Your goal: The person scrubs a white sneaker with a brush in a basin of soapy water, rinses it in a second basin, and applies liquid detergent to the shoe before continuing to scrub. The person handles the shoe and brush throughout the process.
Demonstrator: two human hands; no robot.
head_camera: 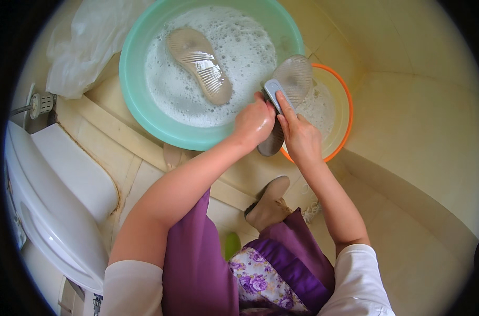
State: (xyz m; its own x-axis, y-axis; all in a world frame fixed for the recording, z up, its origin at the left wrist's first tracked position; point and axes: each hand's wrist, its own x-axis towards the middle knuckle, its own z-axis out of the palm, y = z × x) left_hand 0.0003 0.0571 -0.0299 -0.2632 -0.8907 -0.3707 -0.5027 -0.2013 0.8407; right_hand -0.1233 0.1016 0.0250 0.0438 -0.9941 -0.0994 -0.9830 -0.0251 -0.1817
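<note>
My left hand is closed around the middle of a ribbed grey-brown slipper, tilted between the green basin and the orange-rimmed bucket. In my right hand is a scrub brush with a grey-blue back, my index finger stretched along it. Its dark bristles press towards the slipper near my left fingers; the contact itself is partly hidden. A matching beige slipper lies in the suds, its wet ribbed sole upward. The green plastic basin holds foamy water.
The orange-rimmed bucket with sudsy water stands right of the basin. A low tiled ledge crosses the floor in front. At the left are a white toilet and a translucent plastic bag. A tiled wall closes the right side.
</note>
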